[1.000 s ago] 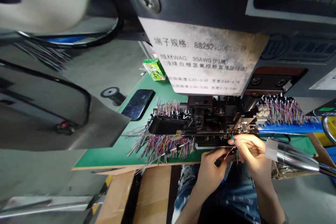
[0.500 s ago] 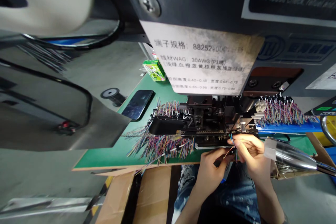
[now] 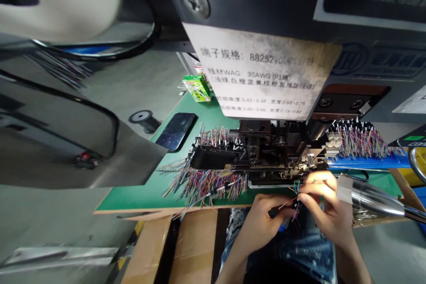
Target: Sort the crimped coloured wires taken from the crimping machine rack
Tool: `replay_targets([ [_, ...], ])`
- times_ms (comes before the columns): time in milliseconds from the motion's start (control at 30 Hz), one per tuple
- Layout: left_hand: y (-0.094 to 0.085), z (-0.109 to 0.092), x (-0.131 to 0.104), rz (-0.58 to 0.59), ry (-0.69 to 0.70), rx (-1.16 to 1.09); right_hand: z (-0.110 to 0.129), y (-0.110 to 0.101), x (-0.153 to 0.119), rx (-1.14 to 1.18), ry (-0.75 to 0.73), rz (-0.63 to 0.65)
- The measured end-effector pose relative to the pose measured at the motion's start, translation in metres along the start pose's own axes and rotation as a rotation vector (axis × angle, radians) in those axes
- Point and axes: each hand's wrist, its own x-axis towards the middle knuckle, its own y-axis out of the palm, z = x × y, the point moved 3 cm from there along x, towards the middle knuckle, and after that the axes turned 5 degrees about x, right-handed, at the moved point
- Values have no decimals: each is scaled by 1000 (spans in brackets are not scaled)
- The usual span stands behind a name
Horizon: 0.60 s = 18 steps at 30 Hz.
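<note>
Just in front of the crimping machine (image 3: 282, 146), my left hand (image 3: 268, 219) is closed around a wire harness (image 3: 295, 204) with a dark body. Thin coloured wires fan out from its end, among them orange, blue and purple ones. My right hand (image 3: 322, 199) is at the other side of the harness, thumb and forefinger pinching among the thin wires. Which wire lies between those fingertips is too small to make out. Both hands are a little below the machine's crimping area, near the front edge of the green table (image 3: 133, 199).
Bundles of coloured wires (image 3: 206, 186) lie left of the machine, and more wires (image 3: 359, 142) sit in a blue tray behind right. A phone (image 3: 176, 131), a green box (image 3: 197, 88) and a black spool (image 3: 144, 120) are at the left. A metal lamp tube (image 3: 376, 197) is close to my right hand.
My right hand has drawn back from the crimping area toward me, and the wire ends have come away from the machine. The left hand has shifted slightly down with the harness.
</note>
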Motion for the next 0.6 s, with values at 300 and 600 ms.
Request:
replay_targets([
  [300, 0, 3, 3, -44, -5, 23, -14, 10, -8, 287, 384, -80],
  [600, 9, 2, 7, -180, 19, -53, -16, 18, -1, 334, 530, -149],
])
